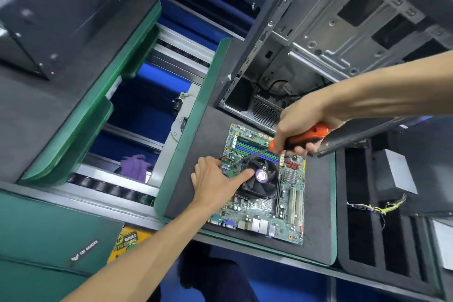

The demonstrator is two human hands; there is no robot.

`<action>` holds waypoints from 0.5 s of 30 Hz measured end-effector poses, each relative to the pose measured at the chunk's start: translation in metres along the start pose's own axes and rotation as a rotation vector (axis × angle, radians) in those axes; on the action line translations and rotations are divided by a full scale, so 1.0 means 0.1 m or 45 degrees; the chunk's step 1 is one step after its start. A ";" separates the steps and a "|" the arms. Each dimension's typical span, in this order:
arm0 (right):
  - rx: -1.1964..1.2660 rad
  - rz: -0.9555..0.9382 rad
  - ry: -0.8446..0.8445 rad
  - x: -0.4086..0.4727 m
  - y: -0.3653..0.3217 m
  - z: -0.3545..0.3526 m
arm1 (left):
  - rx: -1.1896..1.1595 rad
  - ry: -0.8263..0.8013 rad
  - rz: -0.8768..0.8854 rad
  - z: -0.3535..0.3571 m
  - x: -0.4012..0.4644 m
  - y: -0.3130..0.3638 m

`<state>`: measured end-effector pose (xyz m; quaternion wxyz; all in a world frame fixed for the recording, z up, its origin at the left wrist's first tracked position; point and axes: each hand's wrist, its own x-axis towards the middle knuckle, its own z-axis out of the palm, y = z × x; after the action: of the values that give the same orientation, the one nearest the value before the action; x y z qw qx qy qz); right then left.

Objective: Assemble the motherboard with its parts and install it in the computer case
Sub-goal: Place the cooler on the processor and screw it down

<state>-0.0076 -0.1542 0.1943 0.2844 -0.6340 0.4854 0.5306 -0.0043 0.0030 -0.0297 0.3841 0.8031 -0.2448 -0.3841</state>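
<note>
Nearest the camera, the left hand (215, 182) lies flat, fingers straight, on the motherboard (263, 186), its thumb touching the black fan (261, 176). That green board rests on a grey foam pad (318, 206). Above it, the right hand (302, 121) grips an orange screwdriver (304, 138), tip at the fan's corner. Behind stands the open case (326, 39), holding loose black cables; its top is cut off. Foam slots (362, 228) sit right.

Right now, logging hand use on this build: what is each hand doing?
Left hand: open, pressing on the cooler fan.
Right hand: gripping the orange screwdriver.
</note>
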 end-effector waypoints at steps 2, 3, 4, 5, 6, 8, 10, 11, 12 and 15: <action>-0.755 -0.194 0.330 -0.08 0.04 0.07 | 0.009 0.001 -0.002 0.00 0.01 0.00; -1.218 -0.290 0.536 -0.12 0.06 0.12 | 0.016 0.002 -0.002 0.01 0.00 0.00; -1.582 -0.391 0.700 -0.15 0.07 0.18 | 0.019 0.005 -0.004 0.01 0.00 0.00; -1.762 -0.498 0.781 -0.15 0.09 0.24 | 0.018 0.010 -0.006 0.01 0.00 0.01; -1.815 -0.558 0.777 -0.16 0.09 0.30 | 0.017 0.016 -0.006 0.02 0.00 0.01; -1.742 -0.535 0.716 -0.16 0.06 0.35 | 0.023 0.023 -0.003 0.02 0.00 0.01; -1.470 -0.462 0.682 -0.14 0.04 0.36 | 0.023 0.026 -0.005 0.03 0.00 0.00; -1.258 -0.405 0.628 -0.13 0.01 0.35 | 0.019 0.028 -0.006 0.03 0.00 0.00; -1.012 -0.338 0.548 -0.11 -0.01 0.34 | 0.016 0.026 -0.006 0.03 0.01 0.00; -0.282 -0.083 0.227 -0.01 -0.05 0.29 | 0.007 0.007 -0.021 0.02 0.00 -0.01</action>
<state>-0.0142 -0.1267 0.1865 0.1854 -0.7216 0.4264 0.5130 -0.0059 0.0022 -0.0314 0.3793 0.8073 -0.2381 -0.3843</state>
